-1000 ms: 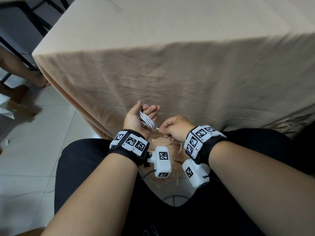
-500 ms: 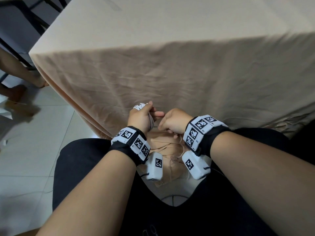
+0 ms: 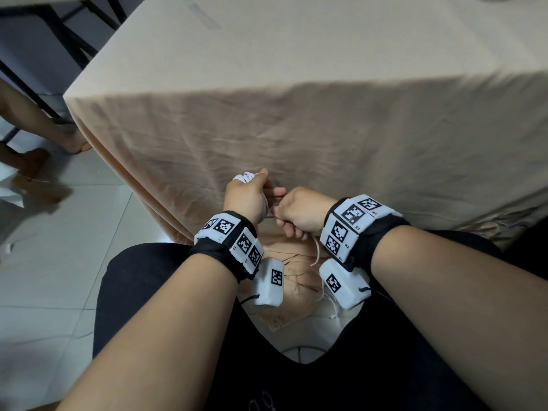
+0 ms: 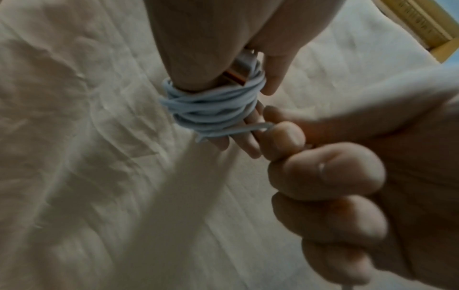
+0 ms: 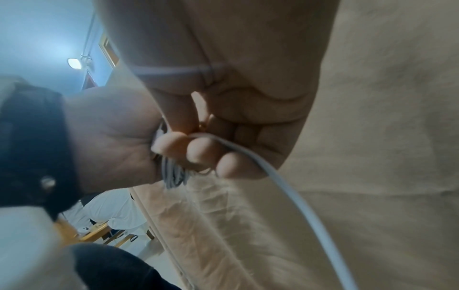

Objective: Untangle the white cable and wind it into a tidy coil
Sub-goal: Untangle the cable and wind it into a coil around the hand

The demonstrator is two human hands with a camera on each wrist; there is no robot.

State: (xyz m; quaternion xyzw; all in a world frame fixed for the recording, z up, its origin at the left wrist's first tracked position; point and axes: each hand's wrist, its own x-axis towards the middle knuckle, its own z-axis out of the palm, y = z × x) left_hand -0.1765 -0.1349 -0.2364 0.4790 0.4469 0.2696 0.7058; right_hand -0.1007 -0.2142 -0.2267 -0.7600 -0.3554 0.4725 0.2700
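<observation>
White cable point(image 4: 213, 109), centre of frame: we see it wound in several turns around our left hand point(image 3: 246, 197), whose fingers point(image 4: 248, 143) pass straight through the loops. Our right hand point(image 3: 302, 212) pinches the free strand, which trails down over the lap. Cloth-draped bench point(image 3: 296, 69) behind. Risk: slack tension would probably let turns slip off.

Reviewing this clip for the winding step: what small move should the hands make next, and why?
Probably one more wrap: the right hand should carry its pinched strand around the left hand fingers. The white cable already sits there in several turns, while slack hangs below toward the lap.
</observation>
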